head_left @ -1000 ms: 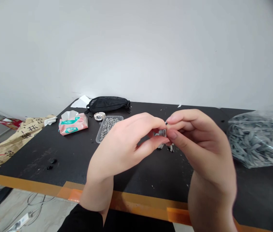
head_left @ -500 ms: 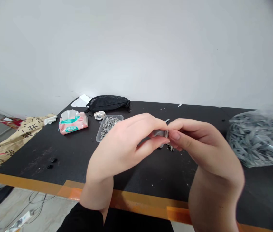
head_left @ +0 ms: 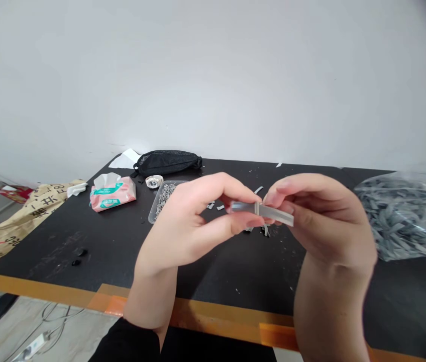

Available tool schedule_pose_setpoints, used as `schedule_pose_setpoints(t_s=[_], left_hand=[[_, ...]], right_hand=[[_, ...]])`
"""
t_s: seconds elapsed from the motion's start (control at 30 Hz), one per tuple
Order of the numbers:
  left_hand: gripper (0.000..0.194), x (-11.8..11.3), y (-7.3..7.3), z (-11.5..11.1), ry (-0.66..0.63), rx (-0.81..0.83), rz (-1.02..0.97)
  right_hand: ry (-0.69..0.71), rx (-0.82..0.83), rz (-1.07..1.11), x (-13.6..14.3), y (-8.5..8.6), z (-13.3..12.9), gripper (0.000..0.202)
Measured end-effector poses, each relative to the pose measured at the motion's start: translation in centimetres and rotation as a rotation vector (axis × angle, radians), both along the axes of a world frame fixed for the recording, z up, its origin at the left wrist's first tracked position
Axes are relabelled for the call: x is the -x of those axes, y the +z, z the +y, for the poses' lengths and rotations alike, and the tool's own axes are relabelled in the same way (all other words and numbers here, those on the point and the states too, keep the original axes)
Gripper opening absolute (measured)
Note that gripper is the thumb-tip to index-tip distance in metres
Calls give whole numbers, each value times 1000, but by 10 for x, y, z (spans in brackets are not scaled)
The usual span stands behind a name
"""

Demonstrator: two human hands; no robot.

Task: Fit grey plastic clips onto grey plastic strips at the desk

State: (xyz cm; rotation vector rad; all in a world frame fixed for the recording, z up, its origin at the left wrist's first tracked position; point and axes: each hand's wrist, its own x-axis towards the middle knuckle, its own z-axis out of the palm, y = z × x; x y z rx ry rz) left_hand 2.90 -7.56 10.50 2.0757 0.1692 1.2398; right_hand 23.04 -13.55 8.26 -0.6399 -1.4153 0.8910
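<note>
A flat grey strip point(head_left: 276, 215) is held up above the table, with a small pale band point(head_left: 257, 208) across its middle. My left hand point(head_left: 198, 221) pinches it between thumb and fingers from the left, close to the band. My right hand point(head_left: 318, 226) has curled fingers at its right part, with the fingertips by the band and the thumb beside the free end. Whether the band is a separate piece is too small to tell. Behind and below the hands, several loose grey scraps point(head_left: 265, 230) lie on the black table point(head_left: 231, 271).
A clear tub point(head_left: 153, 211) of small grey pieces stands behind my left hand. Nearby are a tissue pack point(head_left: 113, 193), a white watch point(head_left: 154, 181) and a black pouch point(head_left: 170, 162). At right sits a clear bag point(head_left: 416, 216) of grey strips. Orange tape point(head_left: 213, 312) lines the front edge.
The strip's right end now shows, angled towards me. My right thumb has drawn back from the band to the right, and the left fingers have opened slightly around the strip.
</note>
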Motion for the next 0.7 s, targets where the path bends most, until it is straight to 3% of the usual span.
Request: schedule_pose_setpoints(t_s=[0.17,0.27,0.5,0.7], left_hand=[[14,-2,1,-1,-26,65,76],[11,-3,2,-2,-42,89,92],[11,-4,5,-7,46,-7,111],[9,-2,4,-13,188,-198,158]], right_hand=[[27,-183,-31,-4,-4,5,15],[34,-189,-30,-6,-4,6,13],[223,116,31,-2,5,-1,10],[153,300,119,5,11,-8,4]])
